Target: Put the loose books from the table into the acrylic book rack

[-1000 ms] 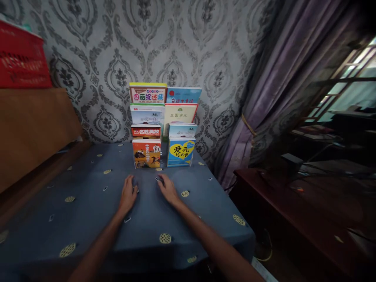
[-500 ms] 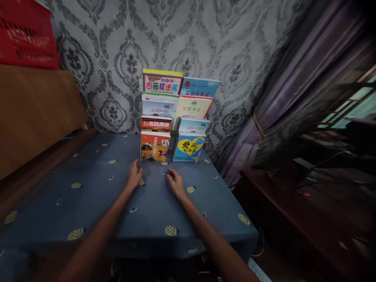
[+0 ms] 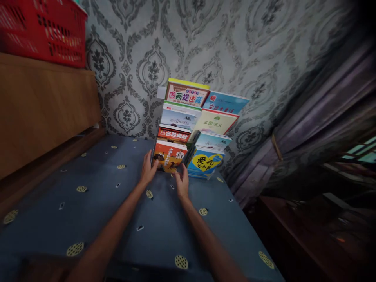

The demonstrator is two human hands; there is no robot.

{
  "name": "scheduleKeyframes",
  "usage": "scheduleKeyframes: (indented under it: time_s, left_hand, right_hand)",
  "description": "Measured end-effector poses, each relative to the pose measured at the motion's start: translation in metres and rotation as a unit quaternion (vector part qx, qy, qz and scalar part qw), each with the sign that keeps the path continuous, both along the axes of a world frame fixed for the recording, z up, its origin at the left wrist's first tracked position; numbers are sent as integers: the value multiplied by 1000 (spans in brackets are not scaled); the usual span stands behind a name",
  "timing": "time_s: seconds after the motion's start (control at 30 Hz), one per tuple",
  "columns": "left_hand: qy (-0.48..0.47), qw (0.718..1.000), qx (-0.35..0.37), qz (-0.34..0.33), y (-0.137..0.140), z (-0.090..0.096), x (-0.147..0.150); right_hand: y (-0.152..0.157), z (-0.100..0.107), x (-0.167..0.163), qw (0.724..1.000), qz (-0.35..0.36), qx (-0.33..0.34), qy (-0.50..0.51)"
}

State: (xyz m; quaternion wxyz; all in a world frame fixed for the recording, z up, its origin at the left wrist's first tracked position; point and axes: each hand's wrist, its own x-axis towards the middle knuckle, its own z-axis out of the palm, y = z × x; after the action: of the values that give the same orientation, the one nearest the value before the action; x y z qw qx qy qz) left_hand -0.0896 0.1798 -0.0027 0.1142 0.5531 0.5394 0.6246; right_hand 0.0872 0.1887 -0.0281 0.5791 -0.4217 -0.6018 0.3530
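Observation:
Two columns of books stand in stepped tiers against the wall. An orange book [image 3: 169,156] with horses on its cover is frontmost on the left. My left hand [image 3: 149,169] grips its lower left side, thumb over the cover and fingers behind the edge. At its lower right corner, my right hand [image 3: 182,181] has its fingers curled round the edge, partly hidden. Just right of that hand stands a blue book [image 3: 205,162] with a yellow heart. Behind the orange book rises a red-topped book [image 3: 173,134].
A blue patterned cloth [image 3: 117,207] covers the table. On the left, a red plastic basket [image 3: 61,35] sits on a wooden cabinet [image 3: 47,102]. A tied purple curtain [image 3: 282,145] hangs at the right, above a dark red table [image 3: 293,235].
Both my hands have moved forward from above the cloth to the sides of the orange book. The view has shifted and tilted, so the books appear farther right and lower.

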Motion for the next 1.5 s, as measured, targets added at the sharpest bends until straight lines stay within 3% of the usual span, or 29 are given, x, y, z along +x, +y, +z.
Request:
scheduleKeyframes:
  time_s: [0.23, 0.6, 0.87, 1.5]
  left_hand:
    - [-16, 999, 35, -13, 11, 13, 8]
    - [-40, 995, 66, -62, 8, 35, 14]
    - [-64, 991, 90, -77, 13, 31, 14]
    - [-69, 994, 38, -81, 5, 38, 0]
  right_hand:
    - [13, 21, -9, 990, 43, -78, 106]
    - [14, 42, -13, 988, 44, -64, 132]
    - [12, 46, -12, 984, 48, -64, 161]
    - [8, 42, -12, 989, 43, -56, 127]
